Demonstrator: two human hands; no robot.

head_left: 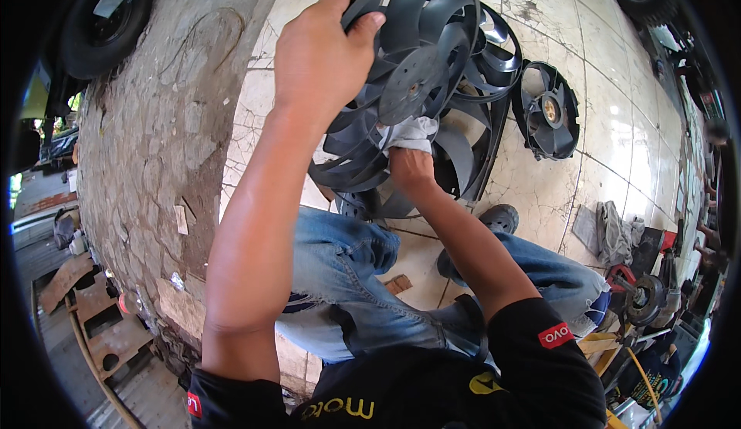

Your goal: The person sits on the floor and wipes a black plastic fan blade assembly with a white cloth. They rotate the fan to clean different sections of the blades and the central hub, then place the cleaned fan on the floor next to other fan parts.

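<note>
Left hand [328, 52] is gripping the outer ring of a black fan [411, 82], which is slanting just right of that hand. Right hand [413, 168] is clutching a white cloth [409, 133], which is partly covering it. A smaller fan [549, 111] is lying rightward of the right hand, well apart.

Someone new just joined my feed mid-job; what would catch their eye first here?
Probably the large black fan at top centre, its rim gripped by the left hand. Just below its hub, the bright white cloth in the right hand stands out. To the right, a smaller fan lies on pale tiles.
</note>
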